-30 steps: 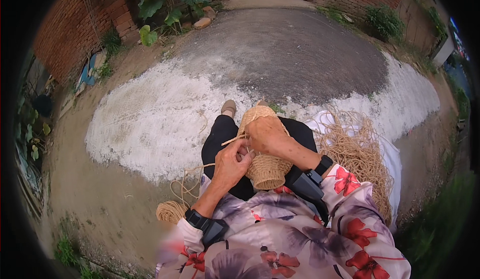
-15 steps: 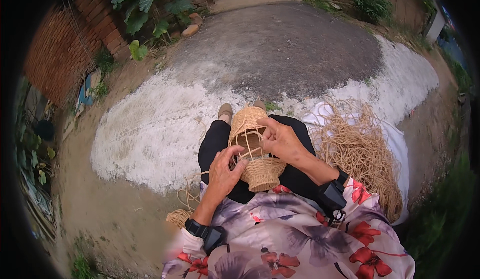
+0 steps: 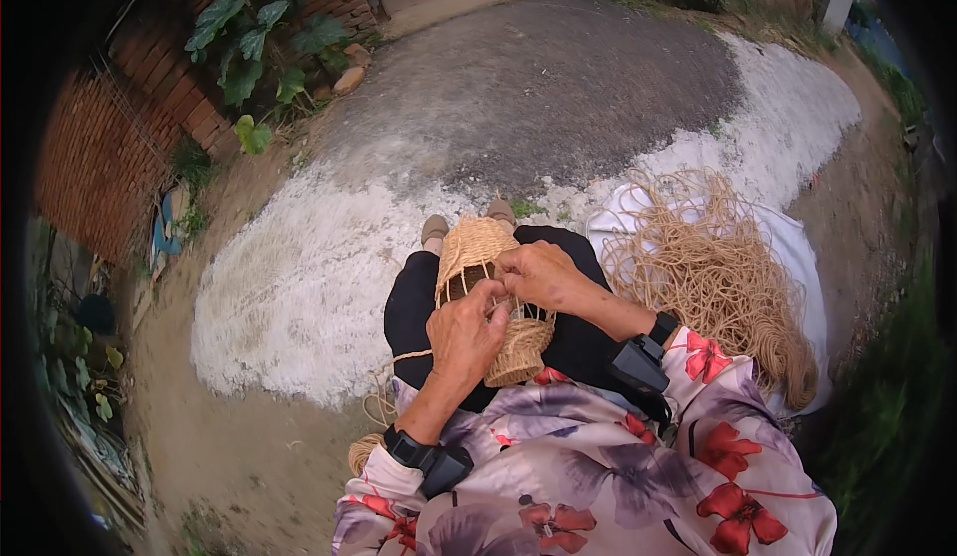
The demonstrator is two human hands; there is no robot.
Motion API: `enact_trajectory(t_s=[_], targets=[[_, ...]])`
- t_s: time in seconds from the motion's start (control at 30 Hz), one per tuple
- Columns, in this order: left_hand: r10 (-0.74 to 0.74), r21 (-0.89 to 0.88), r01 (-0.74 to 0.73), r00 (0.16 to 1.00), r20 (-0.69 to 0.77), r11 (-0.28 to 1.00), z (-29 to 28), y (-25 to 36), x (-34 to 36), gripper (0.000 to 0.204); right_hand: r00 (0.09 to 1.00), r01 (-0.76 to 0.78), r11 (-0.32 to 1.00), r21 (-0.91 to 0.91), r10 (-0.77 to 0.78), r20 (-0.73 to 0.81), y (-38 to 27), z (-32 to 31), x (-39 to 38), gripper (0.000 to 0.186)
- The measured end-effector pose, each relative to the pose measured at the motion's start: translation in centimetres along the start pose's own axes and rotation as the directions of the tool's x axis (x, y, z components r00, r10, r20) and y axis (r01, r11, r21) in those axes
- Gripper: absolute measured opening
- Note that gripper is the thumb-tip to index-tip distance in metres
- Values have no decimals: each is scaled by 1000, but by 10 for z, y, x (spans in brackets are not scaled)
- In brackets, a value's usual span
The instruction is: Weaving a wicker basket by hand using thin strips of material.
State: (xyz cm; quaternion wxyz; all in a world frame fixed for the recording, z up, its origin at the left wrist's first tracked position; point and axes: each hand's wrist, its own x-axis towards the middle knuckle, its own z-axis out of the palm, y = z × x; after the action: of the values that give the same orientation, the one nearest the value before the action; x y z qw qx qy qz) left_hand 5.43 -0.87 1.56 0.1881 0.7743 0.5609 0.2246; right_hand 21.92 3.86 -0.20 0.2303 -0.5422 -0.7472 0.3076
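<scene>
A tan woven basket (image 3: 477, 245) lies between my thighs. Its two woven bands are joined by bare upright strands across an open middle, and its narrower woven end (image 3: 520, 355) points toward me. Over that open middle, the fingertips of my left hand (image 3: 466, 335) and my right hand (image 3: 546, 275) come together in closed pinches. What they pinch is hidden between the fingers. A tan cord (image 3: 411, 356) runs from the left and disappears behind my left wrist.
To my right, a big tangled heap of tan cord (image 3: 698, 267) lies on a white cloth (image 3: 812, 307). A small cord bundle (image 3: 365, 451) sits on the ground by my left forearm. Pale rough ground (image 3: 289, 287) and dark paving (image 3: 558, 78) stretch ahead, toward a brick wall (image 3: 100, 157).
My left hand has moved up and my right slightly down, so the fingertips now meet. Both have closed into pinches. The basket has shifted a little left in view, as the whole view has turned.
</scene>
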Motion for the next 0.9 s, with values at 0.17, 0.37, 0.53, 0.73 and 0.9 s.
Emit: enact_trajectory(t_s=[0.17, 0.37, 0.53, 0.73, 0.9], targets=[[-137, -178, 126, 989, -51, 976, 12, -15, -5, 22, 999, -29, 996, 81, 28, 19, -11, 2, 11, 13], [-284, -763, 266, 952, 113, 590, 25, -60, -22, 14, 993, -12, 999, -30, 15, 117, -25, 21, 19, 35], [-211, -649, 185, 977, 38, 738, 17, -55, -27, 16, 998, -57, 990, 128, 53, 28, -29, 15, 4, 37], [34, -216, -72, 984, -173, 974, -10, -34, -21, 23, 1000, 3, 929, 370, -5, 4, -20, 3, -18, 33], [237, -135, -245, 969, -76, 960, -4, -14, -10, 27, 996, 33, 620, 784, -86, 27, -2, -14, -33, 25]])
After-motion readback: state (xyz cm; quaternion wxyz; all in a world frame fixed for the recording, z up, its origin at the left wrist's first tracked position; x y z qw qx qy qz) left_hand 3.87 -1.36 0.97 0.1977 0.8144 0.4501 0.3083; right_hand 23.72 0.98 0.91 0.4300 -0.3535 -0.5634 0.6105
